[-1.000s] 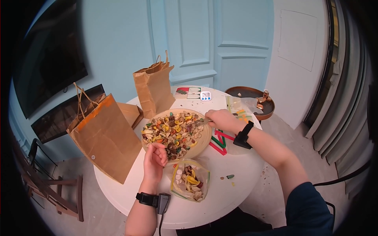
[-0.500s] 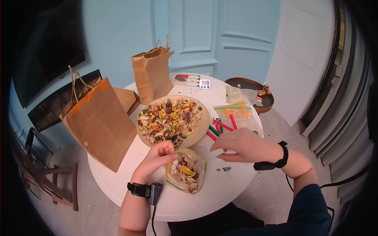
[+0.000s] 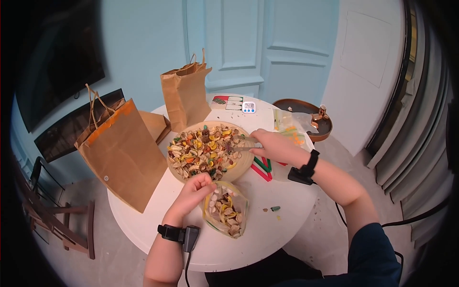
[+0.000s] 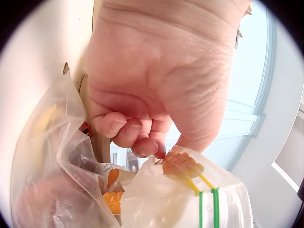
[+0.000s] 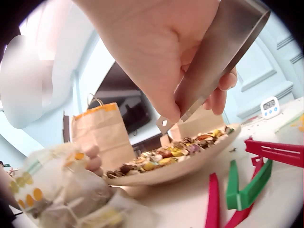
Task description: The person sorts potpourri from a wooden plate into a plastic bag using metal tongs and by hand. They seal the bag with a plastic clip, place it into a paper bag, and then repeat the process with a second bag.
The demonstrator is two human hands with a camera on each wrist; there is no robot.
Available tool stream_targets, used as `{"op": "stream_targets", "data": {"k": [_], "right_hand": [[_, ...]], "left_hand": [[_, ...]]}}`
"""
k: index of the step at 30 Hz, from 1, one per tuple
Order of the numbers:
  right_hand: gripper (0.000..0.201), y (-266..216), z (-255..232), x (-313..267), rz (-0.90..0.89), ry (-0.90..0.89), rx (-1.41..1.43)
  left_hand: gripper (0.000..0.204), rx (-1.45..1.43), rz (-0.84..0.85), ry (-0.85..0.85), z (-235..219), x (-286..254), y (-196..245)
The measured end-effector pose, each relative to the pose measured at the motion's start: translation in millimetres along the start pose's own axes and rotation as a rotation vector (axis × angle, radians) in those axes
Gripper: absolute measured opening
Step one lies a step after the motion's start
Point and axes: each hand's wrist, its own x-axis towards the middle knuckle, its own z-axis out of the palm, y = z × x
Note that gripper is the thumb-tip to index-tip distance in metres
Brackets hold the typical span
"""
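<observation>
Metal tongs are gripped in my right hand, their tips over the right side of the dried potpourri pieces. These pieces lie heaped on a round wooden plate. In front of it, a clear zip bag stands with its mouth spread, partly filled with the same kind of pieces. My left hand pinches the bag's rim at its far left between thumb and fingers. In the left wrist view, the bag's green and yellow zip strip runs below the thumb.
Red and green bag clips lie right of the plate, near another plastic bag. Brown paper bags stand at the left and back. A white timer sits at the back. A few loose pieces lie right of the zip bag.
My right hand went with the tongs from the plate to beside the zip bag, then back to the plate. My left hand moved onto the bag's rim and holds it.
</observation>
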Motion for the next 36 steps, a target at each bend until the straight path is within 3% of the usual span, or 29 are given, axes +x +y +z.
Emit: {"op": "stream_targets", "data": {"k": [9,20,29,33,36], "right_hand": [[0.031,17.1,47.0,46.1,-0.026,-0.085,-0.193],[0.021,6.1,48.0,40.2,-0.078,-0.089,-0.311],[0.018,-18.4,-14.4,-0.2,-0.138,0.069,-0.006],[0.018,-53.3,-48.8,-37.5,-0.092,-0.018,0.114],[0.020,-68.1,-52.1,-61.3,-0.171,-0.123,0.178]], "left_hand": [[0.022,0.006,0.012,-0.020,-1.9,0.7,-1.3],[0.020,0.003,0.007,-0.019,-0.1,0.0,0.5],[0.020,0.010,0.018,-0.012,-1.8,0.8,-2.9],[0.019,0.009,-0.028,-0.010,0.3,0.0,1.2],[0.019,0.009,-0.034,-0.006,0.6,0.1,1.0]]}}
